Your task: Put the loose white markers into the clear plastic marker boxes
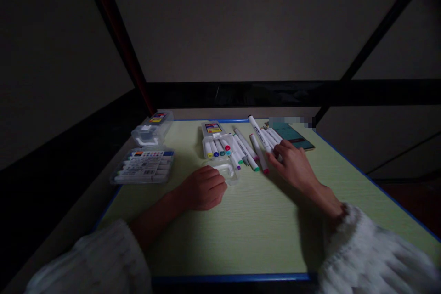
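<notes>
My left hand (206, 188) rests closed on the table, fingers curled under, beside a clear plastic lid (229, 173); what is inside the fist, if anything, is hidden. Just behind the lid, an open clear case (217, 141) holds several markers with yellow, blue, green and red ends. At the right, my right hand (292, 163) has its fingers bent around the near end of a white marker with a dark cap (257, 129), which points up and away. More white markers (274, 135) lie by its fingertips, and a red-ended marker (259, 154) lies just left of them.
Several loose markers (245, 151) are scattered right of the open case. A full marker case (144, 166) and another clear case (155, 126) stand at the left. A phone (292, 135) lies at the back right. Blue edging (230, 278) borders the table; a wall rises behind.
</notes>
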Motion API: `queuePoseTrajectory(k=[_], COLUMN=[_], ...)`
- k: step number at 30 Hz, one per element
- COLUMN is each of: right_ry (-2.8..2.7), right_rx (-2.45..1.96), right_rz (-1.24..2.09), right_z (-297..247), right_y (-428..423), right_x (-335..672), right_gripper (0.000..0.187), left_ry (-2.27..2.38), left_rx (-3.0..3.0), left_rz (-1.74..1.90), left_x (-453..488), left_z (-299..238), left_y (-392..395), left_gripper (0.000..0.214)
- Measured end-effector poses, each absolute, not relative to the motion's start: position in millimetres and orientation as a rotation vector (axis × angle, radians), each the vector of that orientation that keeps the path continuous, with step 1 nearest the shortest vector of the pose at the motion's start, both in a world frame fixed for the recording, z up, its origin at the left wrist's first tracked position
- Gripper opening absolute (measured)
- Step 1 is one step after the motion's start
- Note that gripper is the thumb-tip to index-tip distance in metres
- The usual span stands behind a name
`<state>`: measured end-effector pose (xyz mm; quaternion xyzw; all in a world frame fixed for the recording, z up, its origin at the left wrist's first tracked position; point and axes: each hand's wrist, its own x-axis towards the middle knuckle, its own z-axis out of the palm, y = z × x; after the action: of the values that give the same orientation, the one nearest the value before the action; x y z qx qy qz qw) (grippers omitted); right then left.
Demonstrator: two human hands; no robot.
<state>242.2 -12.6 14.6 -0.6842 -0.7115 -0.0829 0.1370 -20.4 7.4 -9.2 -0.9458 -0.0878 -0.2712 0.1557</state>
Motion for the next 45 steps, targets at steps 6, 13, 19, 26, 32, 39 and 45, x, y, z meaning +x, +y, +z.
queuePoseTrajectory(k=[6,13,19,26,32,39,45], right_ry=[-2.062,-2.074,-2.074,-2.099,-2.103,-2.133,-2.158], right_rx=[-1.871,-1.807,-1.755,-1.657,-1.556,-1.462,-1.382], right_rz=[-0.256,-0.254,-0.264,-0.317,-0.362,-0.413,-0.431], right_z=[12.9,12.9,14.8,12.8,10.9,10.4,10.3], right_y=[-12.9,-13.8,-15.4,-15.1,-14.6,-15.1,-16.2], right_x=[242.0,240.0,238.5,238.7,239.1,238.9,238.6], right_gripper=[0.031,0.03,0.031,0.029,0.028,0.027,0.024], left_ry=[-0.244,-0.232,-0.218,-0.267,-0.338,-0.45,-0.681], left_rx=[-2.716,-2.656,-2.611,-2.588,-2.626,-2.639,-2.69], left_rz=[-0.781,-0.889,-0.997,-1.053,-1.106,-1.261,-1.407], left_x=[-20.5,-19.2,-18.2,-18.5,-18.4,-16.4,-15.2], left_z=[-8.6,-2.6,-1.0,1.0,1.9,3.3,2.2], left_y=[6.9,6.1,6.5,5.8,3.7,2.1,2.0], left_gripper=[0.016,0.016,0.012,0.01,0.01,0.012,0.013])
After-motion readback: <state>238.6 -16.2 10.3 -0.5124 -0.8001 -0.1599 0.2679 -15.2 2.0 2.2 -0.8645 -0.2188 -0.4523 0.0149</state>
